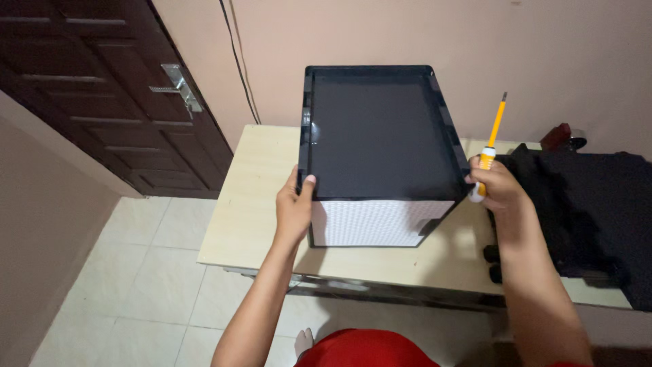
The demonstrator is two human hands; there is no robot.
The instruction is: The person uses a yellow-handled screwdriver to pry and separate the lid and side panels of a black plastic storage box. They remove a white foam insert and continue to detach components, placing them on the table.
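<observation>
A black box-shaped case (pixel 380 136) with a white perforated front panel (pixel 370 223) stands on a light wooden table (pixel 255 204). My left hand (pixel 293 207) grips its left front edge, thumb hooked over the top rim. My right hand (pixel 494 185) presses against the case's right front edge while holding a screwdriver (pixel 490 146) with a yellow-and-white handle, its shaft pointing up and away.
A black cloth (pixel 584 211) lies heaped on the table's right side. A dark wooden door (pixel 115 95) with a metal handle (pixel 180 87) stands at the left. A black cable (pixel 238 61) runs down the pink wall behind. Pale floor tiles (pixel 136 285) lie below.
</observation>
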